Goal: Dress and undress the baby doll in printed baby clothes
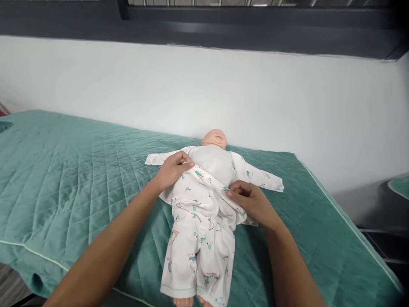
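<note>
The doll (217,164) lies on its back on the quilt (96,179), likely for steadiness. The left hand (175,169) and right hand (251,200) each pinch the shirt (198,183) edge between thumb and fingers, seemingly to hold it taut

No readable text, no legible labels, no brands, numbers or signs in view
</note>
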The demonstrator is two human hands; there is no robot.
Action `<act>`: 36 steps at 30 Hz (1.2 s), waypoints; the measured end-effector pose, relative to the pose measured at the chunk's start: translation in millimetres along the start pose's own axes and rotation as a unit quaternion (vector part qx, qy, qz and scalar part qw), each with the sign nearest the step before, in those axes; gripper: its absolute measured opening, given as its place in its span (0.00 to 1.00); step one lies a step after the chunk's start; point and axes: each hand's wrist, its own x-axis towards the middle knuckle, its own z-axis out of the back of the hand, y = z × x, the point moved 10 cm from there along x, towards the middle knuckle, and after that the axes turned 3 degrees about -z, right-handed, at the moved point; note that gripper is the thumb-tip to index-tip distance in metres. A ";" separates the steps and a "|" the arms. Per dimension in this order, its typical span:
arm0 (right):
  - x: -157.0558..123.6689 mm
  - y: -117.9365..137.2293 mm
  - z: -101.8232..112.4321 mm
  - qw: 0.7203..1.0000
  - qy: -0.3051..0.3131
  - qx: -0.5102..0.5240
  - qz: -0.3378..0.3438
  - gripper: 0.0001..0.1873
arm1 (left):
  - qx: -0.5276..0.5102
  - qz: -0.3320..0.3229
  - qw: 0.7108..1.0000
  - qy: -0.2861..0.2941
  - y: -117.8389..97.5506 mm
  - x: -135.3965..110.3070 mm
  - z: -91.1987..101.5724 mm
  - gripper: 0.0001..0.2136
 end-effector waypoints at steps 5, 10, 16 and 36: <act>-5.6 -4.3 -1.9 0.995 0.087 -0.036 -0.015 0.22 | -0.036 0.010 0.999 -0.036 23.2 -2.3 -3.5 0.14; -0.4 4.3 11.2 0.997 -0.014 -0.059 0.050 0.16 | -0.017 0.018 0.999 -0.020 23.0 -8.9 -5.9 0.14; 8.1 19.3 36.9 0.944 -0.299 -0.104 0.097 0.12 | -0.020 0.033 0.997 0.068 24.1 -9.4 -7.2 0.15; 19.6 -16.1 45.0 0.952 -0.185 -0.241 -0.025 0.06 | -0.057 0.133 0.980 0.137 40.0 -25.3 -7.6 0.16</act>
